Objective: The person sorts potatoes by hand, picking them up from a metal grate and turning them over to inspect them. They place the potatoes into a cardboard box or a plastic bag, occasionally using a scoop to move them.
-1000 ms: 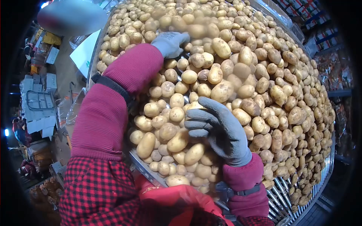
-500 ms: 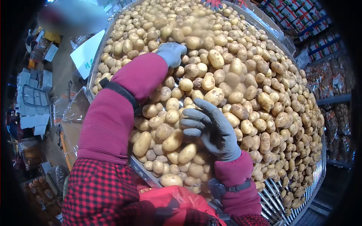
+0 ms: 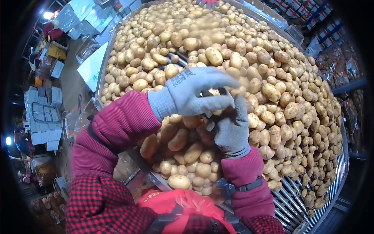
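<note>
My left hand (image 3: 191, 91), in a grey glove with dark print on its back, is above the near potatoes (image 3: 193, 152). Its fingers curve to the right, spread from the thumb. Close beside it, my right hand (image 3: 233, 132) wears a darker grey glove, its thumb up and its other fingers mostly hidden in shade behind the left thumb. A dark patch lies between the two hands, and I cannot make out whether it is an object or shadow. Potatoes of mixed size lie under and around both hands.
The big potato heap (image 3: 288, 101) covers a slatted metal table (image 3: 290, 201) with raised sides. Another person's red-gloved hand (image 3: 206, 3) is at the far edge. A white board (image 3: 92, 68) stands at the left side. A red bag or apron (image 3: 183, 202) is at my front.
My left hand has come back from the heap toward my right hand, which has risen slightly and turned. Metal slats now show where the left hand was. The view has shifted a little.
</note>
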Tool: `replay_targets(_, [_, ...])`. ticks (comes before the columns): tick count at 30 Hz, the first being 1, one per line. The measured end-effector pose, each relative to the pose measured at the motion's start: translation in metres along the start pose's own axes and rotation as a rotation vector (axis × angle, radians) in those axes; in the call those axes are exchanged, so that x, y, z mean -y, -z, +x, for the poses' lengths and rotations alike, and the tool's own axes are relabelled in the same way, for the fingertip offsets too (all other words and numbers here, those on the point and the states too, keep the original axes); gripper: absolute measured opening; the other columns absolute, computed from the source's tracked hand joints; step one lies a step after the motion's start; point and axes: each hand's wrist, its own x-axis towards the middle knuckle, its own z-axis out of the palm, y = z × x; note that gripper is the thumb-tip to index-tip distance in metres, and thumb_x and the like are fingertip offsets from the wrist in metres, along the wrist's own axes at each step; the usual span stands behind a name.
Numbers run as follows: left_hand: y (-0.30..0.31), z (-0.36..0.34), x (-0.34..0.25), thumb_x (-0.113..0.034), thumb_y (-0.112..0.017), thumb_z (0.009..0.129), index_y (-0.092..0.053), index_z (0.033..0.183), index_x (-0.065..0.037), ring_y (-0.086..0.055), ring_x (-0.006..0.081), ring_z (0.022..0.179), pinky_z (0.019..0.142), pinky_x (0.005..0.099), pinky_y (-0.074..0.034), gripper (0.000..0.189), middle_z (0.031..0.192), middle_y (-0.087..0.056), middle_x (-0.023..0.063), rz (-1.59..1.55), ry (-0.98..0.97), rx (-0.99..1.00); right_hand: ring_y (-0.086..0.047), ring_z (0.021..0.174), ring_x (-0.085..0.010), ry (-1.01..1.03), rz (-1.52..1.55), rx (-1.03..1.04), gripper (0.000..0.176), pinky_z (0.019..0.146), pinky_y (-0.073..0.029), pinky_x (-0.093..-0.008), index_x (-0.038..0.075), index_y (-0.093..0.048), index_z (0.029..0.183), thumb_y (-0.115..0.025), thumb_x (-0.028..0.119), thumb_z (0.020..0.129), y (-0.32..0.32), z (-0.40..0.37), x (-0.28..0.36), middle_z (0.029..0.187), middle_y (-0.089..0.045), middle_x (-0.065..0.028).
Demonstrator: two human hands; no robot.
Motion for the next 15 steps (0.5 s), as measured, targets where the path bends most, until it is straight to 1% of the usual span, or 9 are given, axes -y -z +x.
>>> replay_targets(1, [0.0,0.007,0.005,-0.03,-0.071,0.097,-0.066,0.135,-0.009,-0.065,0.0286,0.118,0.101,0.0414,-0.052,0.044,0.128,-0.068,0.0154,-0.005,0.08,-0.026,-0.057,0.133,-0.0283,0.074,0.015,-0.119,0.067,0.094,-0.06,-0.0348,0.009,-0.031,0.161,-0.04,-0.013,0.097,-0.001,-0.006,-0.008,0.158,-0.042,-0.0177])
replay_targets(2, [-0.005,0.014,0.019,-0.031,-0.07,0.098,-0.065,0.136,-0.007,-0.064,0.0324,0.12,0.102,0.0419,-0.051,0.046,0.133,-0.065,0.018,-0.072,0.112,-0.119,-0.064,0.12,-0.0229,0.101,0.172,-0.157,0.061,0.082,-0.059,-0.0262,0.009,-0.035,0.159,-0.043,-0.007,0.101,-0.014,-0.003,0.008,0.156,-0.046,-0.0184])
replay_targets(5, [-0.026,0.041,0.07,-0.036,-0.067,0.098,-0.063,0.139,-0.011,-0.06,0.0373,0.125,0.107,0.045,-0.047,0.048,0.137,-0.063,0.019,0.243,0.007,-0.083,-0.064,0.09,-0.0131,-0.308,0.582,-0.184,0.047,0.065,-0.048,-0.017,0.008,-0.041,0.155,-0.046,0.009,0.109,-0.008,0.003,0.031,0.141,-0.059,-0.0216])
replay_targets(6, [-0.033,0.056,0.08,-0.045,-0.068,0.096,-0.064,0.138,-0.017,-0.055,0.0366,0.131,0.112,0.0496,-0.04,0.051,0.14,-0.061,0.0154,0.19,0.054,0.067,-0.065,0.091,-0.0138,-0.282,0.624,-0.224,0.045,0.066,-0.048,-0.0174,0.007,-0.043,0.154,-0.048,0.017,0.111,-0.011,0.003,0.033,0.138,-0.061,-0.0219])
replay_targets(8, [-0.063,0.073,0.099,-0.05,-0.068,0.092,-0.067,0.132,-0.021,-0.049,0.0339,0.136,0.112,0.0568,-0.035,0.049,0.144,-0.058,0.0114,0.565,-0.054,0.208,-0.066,0.091,-0.0144,-0.264,0.57,-0.203,0.046,0.067,-0.049,-0.019,0.006,-0.042,0.154,-0.048,0.022,0.111,-0.009,0.003,0.036,0.139,-0.059,-0.0222])
replay_targets(10, [-0.072,0.083,0.117,-0.051,-0.067,0.091,-0.069,0.124,-0.023,-0.043,0.0332,0.141,0.11,0.0614,-0.031,0.044,0.148,-0.055,0.0076,0.69,-0.018,0.147,-0.066,0.093,-0.0148,-0.304,0.684,-0.228,0.048,0.07,-0.051,-0.0205,0.005,-0.042,0.154,-0.048,0.024,0.111,-0.007,0.002,0.037,0.14,-0.059,-0.0233])
replay_targets(11, [-0.069,0.088,0.124,-0.049,-0.067,0.091,-0.069,0.119,-0.025,-0.04,0.0342,0.142,0.108,0.0612,-0.032,0.037,0.15,-0.052,0.0047,0.693,0.057,0.208,-0.068,0.096,-0.0161,-0.09,0.38,-0.187,0.049,0.071,-0.052,-0.0206,0.004,-0.041,0.154,-0.051,0.014,0.107,-0.013,-0.001,0.03,0.14,-0.059,-0.0251])
replay_targets(14, [-0.076,0.091,0.152,-0.037,-0.074,0.086,-0.069,0.11,-0.028,-0.042,0.0328,0.14,0.101,0.0577,-0.041,0.026,0.146,-0.053,0.0002,0.76,-0.009,0.103,-0.07,0.099,-0.0174,-0.071,0.236,-0.192,0.057,0.071,-0.053,-0.02,0.003,-0.04,0.154,-0.054,-0.002,0.099,-0.014,-0.005,0.036,0.141,-0.058,-0.0267])
replay_targets(15, [-0.075,0.092,0.155,-0.03,-0.077,0.083,-0.069,0.107,-0.027,-0.044,0.0313,0.138,0.099,0.055,-0.044,0.026,0.142,-0.055,-0.002,0.772,-0.035,0.044,-0.071,0.102,-0.0182,0.013,0.227,-0.176,0.07,0.073,-0.054,-0.0195,0.003,-0.04,0.155,-0.051,-0.016,0.089,-0.013,-0.006,0.029,0.141,-0.057,-0.0272])
